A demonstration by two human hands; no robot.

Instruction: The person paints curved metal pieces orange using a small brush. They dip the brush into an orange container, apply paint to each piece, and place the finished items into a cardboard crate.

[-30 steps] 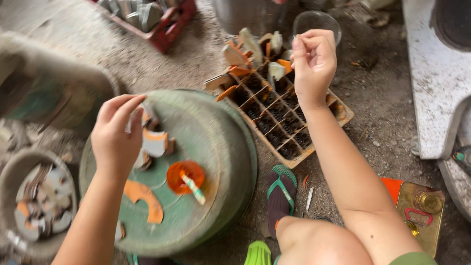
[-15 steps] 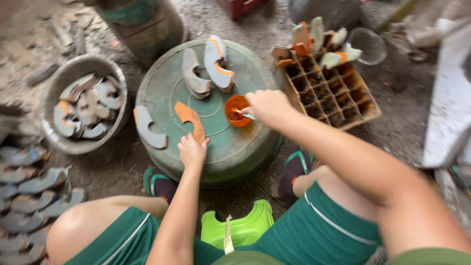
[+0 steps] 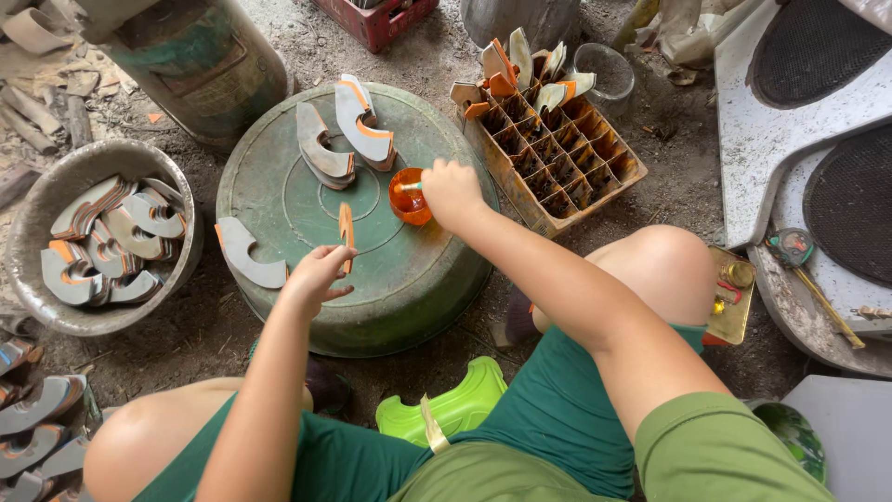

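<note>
Left hand pinching curved orange-edged piece upright on green basin; right hand gripping brush in orange cup.

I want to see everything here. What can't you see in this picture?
Head view:
- Inside the orange cup: the right hand covers its side.
- The tool the right hand dips: mostly hidden by fingers.
- Crate: cut off by the top edge.
- Divided box cells: too dark to see inside.
</note>
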